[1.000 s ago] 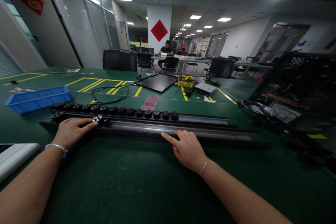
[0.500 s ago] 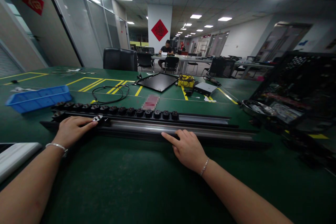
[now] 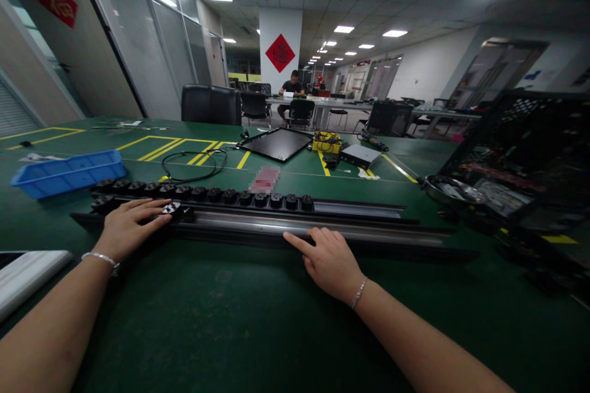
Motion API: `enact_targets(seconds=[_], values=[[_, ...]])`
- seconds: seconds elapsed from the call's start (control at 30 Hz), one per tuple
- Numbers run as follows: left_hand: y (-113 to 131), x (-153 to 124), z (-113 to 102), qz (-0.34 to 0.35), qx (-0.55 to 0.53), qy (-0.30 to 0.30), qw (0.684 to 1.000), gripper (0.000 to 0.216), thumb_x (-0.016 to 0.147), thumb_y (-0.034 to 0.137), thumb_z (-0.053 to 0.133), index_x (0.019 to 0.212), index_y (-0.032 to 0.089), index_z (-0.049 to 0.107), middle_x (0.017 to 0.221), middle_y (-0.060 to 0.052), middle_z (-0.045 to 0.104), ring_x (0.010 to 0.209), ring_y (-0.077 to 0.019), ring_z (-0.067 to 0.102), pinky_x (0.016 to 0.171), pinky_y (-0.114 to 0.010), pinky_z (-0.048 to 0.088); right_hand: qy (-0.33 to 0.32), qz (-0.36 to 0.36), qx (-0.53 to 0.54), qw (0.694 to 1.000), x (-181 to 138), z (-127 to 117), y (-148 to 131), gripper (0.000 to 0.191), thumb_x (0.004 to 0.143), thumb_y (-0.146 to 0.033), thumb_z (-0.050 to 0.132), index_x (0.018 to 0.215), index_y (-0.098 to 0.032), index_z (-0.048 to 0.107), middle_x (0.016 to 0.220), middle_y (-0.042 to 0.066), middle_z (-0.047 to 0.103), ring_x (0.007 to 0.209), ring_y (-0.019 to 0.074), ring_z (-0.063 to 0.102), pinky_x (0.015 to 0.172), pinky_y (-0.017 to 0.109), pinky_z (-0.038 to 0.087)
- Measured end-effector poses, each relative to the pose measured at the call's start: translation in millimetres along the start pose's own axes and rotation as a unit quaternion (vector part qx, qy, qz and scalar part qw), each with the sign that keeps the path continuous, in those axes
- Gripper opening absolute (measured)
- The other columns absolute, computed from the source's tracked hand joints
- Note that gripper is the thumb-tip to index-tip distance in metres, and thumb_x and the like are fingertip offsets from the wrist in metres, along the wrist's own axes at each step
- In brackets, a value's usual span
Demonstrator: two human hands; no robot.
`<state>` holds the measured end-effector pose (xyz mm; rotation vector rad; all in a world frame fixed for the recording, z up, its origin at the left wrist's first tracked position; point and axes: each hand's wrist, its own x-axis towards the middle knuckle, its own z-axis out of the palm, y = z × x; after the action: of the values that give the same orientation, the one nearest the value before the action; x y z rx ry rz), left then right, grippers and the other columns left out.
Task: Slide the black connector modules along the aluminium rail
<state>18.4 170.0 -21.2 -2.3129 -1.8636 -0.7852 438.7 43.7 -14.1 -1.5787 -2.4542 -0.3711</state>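
Note:
A long dark metal rail [image 3: 258, 225] lies across the green table in front of me. A second rail behind it carries a row of several black socket modules [image 3: 230, 196]. My left hand [image 3: 126, 227] rests on the near rail's left end, fingers stretched flat against a small black-and-white socket module [image 3: 175, 209] sitting in the rail. My right hand [image 3: 329, 261] presses on the rail's front edge near its middle, index finger pointing left along it, the other fingers curled.
A blue plastic bin [image 3: 69, 172] stands at the left, a white flat piece [image 3: 27, 276] at the near left edge. Behind the rails lie a black cable loop [image 3: 193, 163], a black panel [image 3: 276, 143] and a yellow item [image 3: 326, 142]. A black crate [image 3: 520, 153] stands at the right. A person sits at a far table.
My left hand's fingers have shifted slightly up and spread a little on the rail. My right hand has stayed where it was.

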Motion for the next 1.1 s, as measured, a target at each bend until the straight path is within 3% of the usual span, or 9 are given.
enact_targets(seconds=[0.23,0.83,1.1], values=[[2.4,-0.9,-0.8,0.002,0.008,-0.02,1.0,0.045,0.073,0.058,0.045,0.093,0.026,0.068,0.123,-0.001,0.062,0.126,-0.0247,0.043,0.107,-0.043,0.027,-0.005,-0.003,0.002,1.0,-0.1,0.2,0.3,0.061,0.084,-0.021,0.048,0.14,-0.04,0.032,0.104,0.007,0.056,0.088,0.0197,0.046,0.074,0.032,0.029],[8.0,-0.3,-3.0,-0.022,0.003,-0.094,0.995,0.058,0.074,0.059,0.039,0.114,0.024,0.063,0.132,-0.003,0.054,0.133,-0.0219,0.036,0.11,-0.044,0.02,-0.003,-0.003,-0.003,1.0,-0.3,0.1,0.1,0.059,0.085,-0.023,0.047,0.14,-0.04,0.032,0.103,0.007,0.057,0.087,0.0192,0.046,0.074,0.032,0.029],[6.0,-0.2,-2.6,-0.005,0.008,-0.086,0.996,0.063,0.074,0.063,0.036,0.116,0.023,0.062,0.13,-0.004,0.056,0.132,-0.0226,0.037,0.108,-0.044,0.025,0.0,-0.003,0.0,1.0,-0.2,0.9,1.0,0.058,0.086,-0.023,0.046,0.14,-0.04,0.032,0.103,0.007,0.057,0.087,0.0194,0.046,0.073,0.032,0.029]])
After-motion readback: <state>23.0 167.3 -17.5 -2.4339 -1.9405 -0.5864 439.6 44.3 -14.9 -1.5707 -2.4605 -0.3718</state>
